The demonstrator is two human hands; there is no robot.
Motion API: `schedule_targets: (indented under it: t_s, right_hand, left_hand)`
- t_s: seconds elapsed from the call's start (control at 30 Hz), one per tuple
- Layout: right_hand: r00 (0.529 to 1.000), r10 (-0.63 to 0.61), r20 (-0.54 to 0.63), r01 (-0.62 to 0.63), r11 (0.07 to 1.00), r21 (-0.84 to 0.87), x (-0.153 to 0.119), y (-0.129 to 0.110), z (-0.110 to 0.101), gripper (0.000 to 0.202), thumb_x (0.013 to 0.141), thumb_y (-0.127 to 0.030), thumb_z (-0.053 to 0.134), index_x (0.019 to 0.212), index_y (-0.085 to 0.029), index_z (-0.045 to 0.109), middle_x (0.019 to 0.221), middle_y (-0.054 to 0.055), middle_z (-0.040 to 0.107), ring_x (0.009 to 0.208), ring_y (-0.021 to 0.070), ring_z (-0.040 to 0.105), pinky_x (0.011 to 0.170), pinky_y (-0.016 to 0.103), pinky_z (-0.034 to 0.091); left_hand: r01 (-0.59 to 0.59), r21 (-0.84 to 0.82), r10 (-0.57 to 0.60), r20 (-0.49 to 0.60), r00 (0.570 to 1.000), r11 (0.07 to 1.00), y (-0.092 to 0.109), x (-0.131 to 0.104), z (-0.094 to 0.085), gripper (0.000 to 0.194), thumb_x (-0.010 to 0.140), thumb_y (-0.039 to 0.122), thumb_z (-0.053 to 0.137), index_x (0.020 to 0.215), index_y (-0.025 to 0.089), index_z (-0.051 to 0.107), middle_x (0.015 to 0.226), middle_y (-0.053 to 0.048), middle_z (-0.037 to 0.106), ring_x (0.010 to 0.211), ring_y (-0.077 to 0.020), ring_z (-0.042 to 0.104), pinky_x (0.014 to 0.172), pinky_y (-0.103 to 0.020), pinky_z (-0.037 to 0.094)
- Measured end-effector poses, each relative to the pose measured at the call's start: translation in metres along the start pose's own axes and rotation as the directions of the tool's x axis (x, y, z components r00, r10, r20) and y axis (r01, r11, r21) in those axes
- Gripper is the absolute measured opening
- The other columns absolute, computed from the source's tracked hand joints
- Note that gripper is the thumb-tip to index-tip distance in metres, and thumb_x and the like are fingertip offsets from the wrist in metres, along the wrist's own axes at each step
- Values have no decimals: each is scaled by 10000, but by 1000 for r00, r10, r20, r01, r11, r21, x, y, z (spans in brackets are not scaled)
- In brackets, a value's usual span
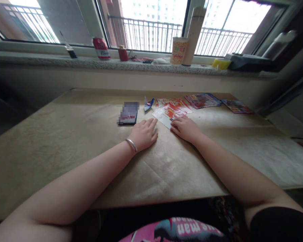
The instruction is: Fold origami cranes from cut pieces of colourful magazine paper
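Observation:
My left hand [144,135] lies palm down on the table with its fingers stretched out, just below a dark phone [128,113]. A silver bangle [131,145] is on that wrist. My right hand [185,129] has its fingers bent over the near right edge of a printed paper sheet [164,117], white at its near corner. More red-and-white printed papers [183,105] lie spread under and behind this sheet. A small folded blue-and-white paper piece [148,104] sits between the phone and the papers.
Further right lie a stack of colourful printed sheets [204,100] and another printed sheet [237,106]. Along the windowsill [141,66] stand a red can [101,48], a small red container [123,53], a paper cup [178,50], a tall tube [195,37] and a yellow sponge-like block [221,64].

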State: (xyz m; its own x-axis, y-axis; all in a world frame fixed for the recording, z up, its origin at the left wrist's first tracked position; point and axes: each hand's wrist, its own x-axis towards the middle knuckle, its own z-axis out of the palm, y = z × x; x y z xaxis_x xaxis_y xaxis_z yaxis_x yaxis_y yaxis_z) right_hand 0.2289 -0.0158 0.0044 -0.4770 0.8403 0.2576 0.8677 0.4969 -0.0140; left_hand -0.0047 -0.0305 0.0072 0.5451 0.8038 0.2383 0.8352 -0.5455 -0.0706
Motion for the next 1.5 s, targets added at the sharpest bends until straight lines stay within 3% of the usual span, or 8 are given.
schedule_targets:
  t_s: [0.13, 0.3, 0.47, 0.6, 0.87, 1.13, 1.3, 1.5]
  right_hand:
    - [988, -150, -22, 152, 982, 116, -1, -6, -2, 303, 922, -330, 505, 1092, -198, 718, 1102, 80, 703, 1070, 227, 578, 1000, 370, 409]
    - [985, -152, -79, 166, 960, 226, 1, 3, 4, 290, 918, -297, 495, 1087, -212, 715, 1131, 44, 715, 1109, 201, 587, 1034, 358, 410]
    - [979, 106, -177, -76, 983, 167, 6, 20, 14, 385, 897, -282, 494, 1223, -147, 648, 1274, 87, 653, 1217, 247, 545, 1094, 405, 381]
    - [962, 260, -82, -258, 965, 36, 8, 29, 18, 522, 915, -411, 478, 1326, -107, 579, 1412, 140, 538, 1369, 358, 380, 1137, 509, 315]
    - [997, 65, -36, -65, 998, -4, 1, 15, 12, 459, 914, -452, 496, 1267, -205, 655, 1473, 75, 479, 1428, 363, 264, 1177, 519, 258]
    - [992, -91, -82, 102, 985, 140, 1, 6, 15, 371, 919, -391, 509, 1195, -231, 699, 1350, 45, 605, 1372, 301, 380, 1162, 484, 311]
    - [992, 44, -119, -24, 985, 169, 4, 15, 16, 403, 944, -342, 443, 1242, -179, 659, 1311, 54, 636, 1311, 265, 459, 1147, 426, 345]
    - [982, 178, 65, -184, 976, 117, 6, 27, 17, 549, 954, -391, 386, 1445, -153, 447, 1447, 92, 513, 1383, 319, 384, 1143, 436, 334]
  left_hand:
    - [-80, -69, 83, 44, 996, 994, -5, 2, 6, 599, 957, 442, 419, 1482, 160, 354, 1546, -112, 347, 1385, -277, 353, 1148, -393, 275]
    - [-209, -151, 232, 160, 959, 966, -10, 7, 9, 554, 975, 497, 359, 1483, 278, 356, 1566, -24, 325, 1433, -305, 268, 1169, -452, 214]
    - [-232, -185, 263, 165, 951, 955, -8, 8, 7, 539, 961, 482, 376, 1434, 228, 428, 1568, -17, 321, 1427, -295, 281, 1174, -431, 225]
    - [-187, -204, 224, 175, 959, 961, -7, 9, 7, 647, 948, 489, 395, 1502, 167, 298, 1601, -66, 230, 1456, -280, 236, 1194, -397, 198]
    - [-188, -188, 225, 196, 954, 964, -8, 9, 9, 668, 956, 508, 379, 1531, 202, 229, 1616, -60, 171, 1479, -277, 176, 1205, -394, 159]
    - [-187, -193, 222, 179, 958, 963, -9, 10, 11, 637, 956, 522, 386, 1504, 205, 312, 1582, -78, 278, 1460, -300, 225, 1192, -432, 198]
    - [-219, -265, 265, 153, 952, 939, -12, 10, 10, 484, 968, 442, 409, 1384, 209, 493, 1544, -53, 366, 1435, -277, 290, 1184, -421, 240]
    - [-241, -230, 265, 80, 961, 943, -11, 8, 5, 410, 937, 411, 494, 1254, 166, 581, 1433, -77, 509, 1365, -295, 391, 1152, -434, 302]
